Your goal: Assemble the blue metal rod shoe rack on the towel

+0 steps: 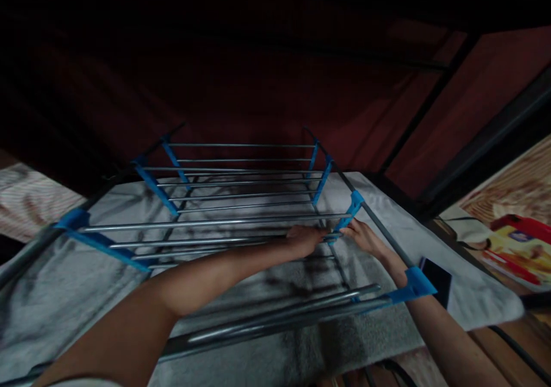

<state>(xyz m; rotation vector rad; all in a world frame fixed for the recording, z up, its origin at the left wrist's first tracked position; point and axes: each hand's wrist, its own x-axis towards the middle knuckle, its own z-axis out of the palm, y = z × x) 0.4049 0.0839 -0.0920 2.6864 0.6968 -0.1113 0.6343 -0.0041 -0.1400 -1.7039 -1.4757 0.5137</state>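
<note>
A rack of metal tubes (206,225) joined by blue plastic brackets lies across a pale grey cloth. My left hand (305,241) reaches over the front tubes, its fingers closed around a metal tube near where it meets a blue bracket (353,204) on the right side. On the other side of that bracket, my right hand (362,235) pinches its lower part; my right forearm passes beneath the right side pole. The fingertips of both hands are close together and partly hidden. Nearest me, a loose-ended tube (344,296) slants beside the front bracket (415,283).
A dark flat phone-like object (437,281) rests on the grey cloth (477,295) beside the right pole. Farther right are a red and yellow package (523,246) and a pale item with a dark strap (462,226). Dark frame bars and a dark red panel (258,88) stand behind.
</note>
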